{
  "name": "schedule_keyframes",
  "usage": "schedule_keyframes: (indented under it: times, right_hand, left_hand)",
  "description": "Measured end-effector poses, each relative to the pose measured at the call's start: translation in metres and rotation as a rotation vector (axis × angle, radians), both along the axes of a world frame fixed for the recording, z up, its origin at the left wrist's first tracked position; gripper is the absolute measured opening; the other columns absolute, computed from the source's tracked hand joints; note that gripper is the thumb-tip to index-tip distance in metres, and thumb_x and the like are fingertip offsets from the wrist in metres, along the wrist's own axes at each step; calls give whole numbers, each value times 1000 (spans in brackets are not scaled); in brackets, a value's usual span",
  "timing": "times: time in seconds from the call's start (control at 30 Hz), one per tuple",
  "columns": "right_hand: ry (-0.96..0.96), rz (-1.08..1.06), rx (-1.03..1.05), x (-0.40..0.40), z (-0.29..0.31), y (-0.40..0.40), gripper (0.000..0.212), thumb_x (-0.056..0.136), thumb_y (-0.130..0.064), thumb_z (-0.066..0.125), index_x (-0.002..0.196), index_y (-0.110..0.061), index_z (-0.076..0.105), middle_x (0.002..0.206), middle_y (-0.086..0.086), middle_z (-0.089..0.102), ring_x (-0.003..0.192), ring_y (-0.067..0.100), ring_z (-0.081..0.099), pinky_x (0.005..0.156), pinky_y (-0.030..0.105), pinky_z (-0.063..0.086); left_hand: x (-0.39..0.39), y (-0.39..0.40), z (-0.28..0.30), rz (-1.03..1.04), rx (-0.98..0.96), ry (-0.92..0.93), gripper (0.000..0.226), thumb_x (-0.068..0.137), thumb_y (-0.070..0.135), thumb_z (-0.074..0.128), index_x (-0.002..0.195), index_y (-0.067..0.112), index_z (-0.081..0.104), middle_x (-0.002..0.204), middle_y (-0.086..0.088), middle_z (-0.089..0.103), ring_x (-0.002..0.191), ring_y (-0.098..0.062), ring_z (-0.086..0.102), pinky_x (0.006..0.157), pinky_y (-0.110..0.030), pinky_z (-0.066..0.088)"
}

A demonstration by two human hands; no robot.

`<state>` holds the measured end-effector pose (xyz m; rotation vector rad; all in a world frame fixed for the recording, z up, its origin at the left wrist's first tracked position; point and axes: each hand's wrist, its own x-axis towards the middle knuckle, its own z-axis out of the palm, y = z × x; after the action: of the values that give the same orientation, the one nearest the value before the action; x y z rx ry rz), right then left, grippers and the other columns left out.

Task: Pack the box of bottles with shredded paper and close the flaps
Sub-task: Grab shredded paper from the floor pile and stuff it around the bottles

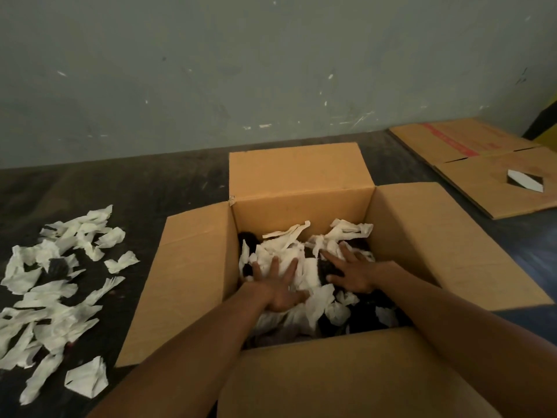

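Open cardboard box (304,188) on dark floor (150,182), all four flaps (193,276) spread outward. Flattened cardboard (482,164) far right by wall. Loose shredded paper (54,285) heaped on floor left of box; more paper inside over dark contents. Left hand (278,289) and right hand (351,271) inside box, fingers splayed flat on paper, gripping nothing.

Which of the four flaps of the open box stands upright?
The far flap of the brown cardboard box, toward the grey wall; the left, right and near flaps are folded outward.
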<state>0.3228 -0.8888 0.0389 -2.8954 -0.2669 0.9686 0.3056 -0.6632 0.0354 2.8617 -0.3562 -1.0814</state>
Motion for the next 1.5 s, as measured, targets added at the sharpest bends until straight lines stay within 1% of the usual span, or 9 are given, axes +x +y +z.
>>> schedule_keyframes:
  times: [0.2,0.37,0.53,0.7,0.87,0.97,1.07,1.23,1.5]
  right_hand:
    - [-7,21,12,14,51,2,95,80,-63,61,152,-36,5,161,9,12,144,33,23,114,47,28]
    - [206,-48,-17,-16,88,19,72,79,-48,73,138,-33,36,143,5,40,110,28,53,77,44,58]
    - [350,-67,-43,-38,85,13,79,83,-42,70,149,-35,26,141,9,47,116,29,56,77,41,57]
    - [213,-113,16,-44,108,-1,59,84,-44,67,136,-28,43,90,-6,53,89,20,61,69,34,58]
    - [336,18,-109,-66,88,10,43,92,-46,54,132,-32,53,135,-2,53,120,20,51,95,33,44]
    - [330,-65,-109,-65,94,11,39,89,-48,54,123,-29,60,125,-1,61,111,23,59,93,39,51]
    - [132,-271,2,-55,117,17,33,95,-42,50,115,-17,59,104,7,65,91,24,64,76,36,56]
    - [-482,-327,307,-47,142,68,51,99,-43,40,144,-18,36,146,15,42,128,32,46,104,39,37]
    - [-701,-223,587,-89,159,253,52,98,-43,41,147,-25,33,151,15,35,137,35,34,111,42,29]
  left_hand:
    - [13,2,42,-59,79,9,87,88,74,37,152,41,-12,159,1,-31,142,-48,-26,116,-63,2]
    - [-10,1,72,-206,-23,9,76,90,66,47,152,27,25,158,-7,24,141,-32,31,112,-49,32]
    - [-34,-7,65,-268,58,102,63,89,58,58,140,24,45,145,-4,46,129,-27,46,102,-42,41]
    - [-23,-4,95,-243,-15,7,59,92,47,60,141,17,46,137,-4,52,118,-25,53,91,-34,45]
    - [-39,-9,75,-270,-15,116,41,99,40,48,130,15,58,131,-5,58,115,-23,56,97,-39,47]
    - [-43,-4,59,-240,-9,232,39,100,32,46,133,16,58,135,-5,58,115,-22,58,100,-40,48]
    - [-40,4,80,-171,-185,117,34,101,27,45,127,14,62,121,-9,65,96,-20,63,87,-35,52]
    - [-46,49,134,72,-564,-442,37,100,38,42,129,21,57,131,-4,61,113,-24,59,95,-41,50]
    - [-102,225,158,231,-520,-851,42,101,37,40,141,23,44,149,-3,44,134,-24,44,108,-46,35]
